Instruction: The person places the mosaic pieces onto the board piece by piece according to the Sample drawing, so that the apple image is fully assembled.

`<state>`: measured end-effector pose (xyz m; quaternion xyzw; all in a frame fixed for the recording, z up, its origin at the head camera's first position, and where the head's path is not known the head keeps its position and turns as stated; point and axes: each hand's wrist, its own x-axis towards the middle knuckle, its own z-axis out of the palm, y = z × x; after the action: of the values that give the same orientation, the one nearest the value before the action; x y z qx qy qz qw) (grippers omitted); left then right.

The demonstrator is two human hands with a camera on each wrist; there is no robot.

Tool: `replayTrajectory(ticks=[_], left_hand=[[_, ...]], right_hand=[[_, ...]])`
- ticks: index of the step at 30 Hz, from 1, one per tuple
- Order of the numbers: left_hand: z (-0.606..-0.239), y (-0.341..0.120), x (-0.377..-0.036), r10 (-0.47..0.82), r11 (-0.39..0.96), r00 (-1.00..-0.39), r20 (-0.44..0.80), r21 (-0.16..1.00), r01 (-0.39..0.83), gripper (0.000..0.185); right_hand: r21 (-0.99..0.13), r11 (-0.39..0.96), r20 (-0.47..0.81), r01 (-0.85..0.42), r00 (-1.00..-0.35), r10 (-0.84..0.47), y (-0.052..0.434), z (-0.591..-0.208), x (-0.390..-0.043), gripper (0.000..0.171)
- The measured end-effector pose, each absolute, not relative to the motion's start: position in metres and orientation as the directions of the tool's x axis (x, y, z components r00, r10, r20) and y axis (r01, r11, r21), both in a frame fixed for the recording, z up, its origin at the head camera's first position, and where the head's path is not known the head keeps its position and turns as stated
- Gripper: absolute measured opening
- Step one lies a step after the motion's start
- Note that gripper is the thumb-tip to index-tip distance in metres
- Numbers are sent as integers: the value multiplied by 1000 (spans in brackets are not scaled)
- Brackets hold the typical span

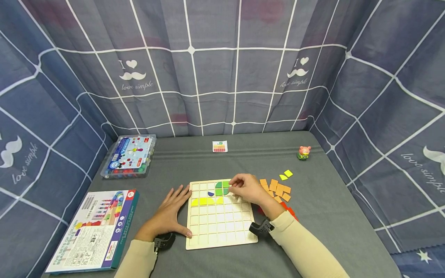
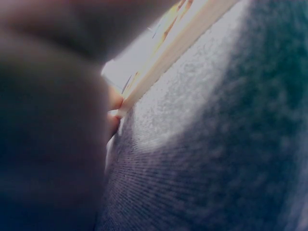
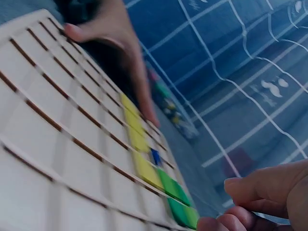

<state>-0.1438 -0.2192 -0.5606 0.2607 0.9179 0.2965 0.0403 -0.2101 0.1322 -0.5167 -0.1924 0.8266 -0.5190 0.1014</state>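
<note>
A pale wooden grid board (image 1: pixel 222 224) lies flat before me. My left hand (image 1: pixel 168 212) rests spread at its left side, fingertips at the upper left edge and thumb over the lower left edge. Above the board's upper right part, my right hand (image 1: pixel 247 188) has bent fingers, thumb and index tips apart beside the green tiles (image 1: pixel 218 192); nothing shows between them in the right wrist view. Squares and rounded green pieces form a two-by-two block. Yellow squares (image 1: pixel 203 201) sit in a row below, with a small blue rounded piece (image 1: pixel 211 194) above that row.
Orange squares (image 1: pixel 279 189), red pieces (image 1: pixel 291 211) and two yellow-green pieces (image 1: pixel 288 173) lie right of the board. A pattern card (image 1: pixel 220 146) and a pig figurine (image 1: pixel 304 153) are farther back. At left are a clear plastic case (image 1: pixel 130 154) and a flat box (image 1: pixel 92 231).
</note>
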Motion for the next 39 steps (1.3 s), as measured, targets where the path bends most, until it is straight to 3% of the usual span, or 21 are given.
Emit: replayTrajectory(ticks=[14,22,31,39], left_hand=[[-559,-220,-143,499,691,-864,68,570,445,149],[-561,-220,-144,500,690,-864,67,571,444,150],[-560,-221,-144,501,684,-862,73,577,446,149],[-560,-221,-143,506,687,-859,80,564,458,148]], right_hand=[[-860,496,14,-124,-976,-219,225,-497,-259,24],[-827,551,16,-112,-984,-176,286,-500,-276,24],[-784,601,-81,-153,-936,-343,334,-515,-276,35],[-621,673,102,-402,-893,-439,340,-526,-276,24]])
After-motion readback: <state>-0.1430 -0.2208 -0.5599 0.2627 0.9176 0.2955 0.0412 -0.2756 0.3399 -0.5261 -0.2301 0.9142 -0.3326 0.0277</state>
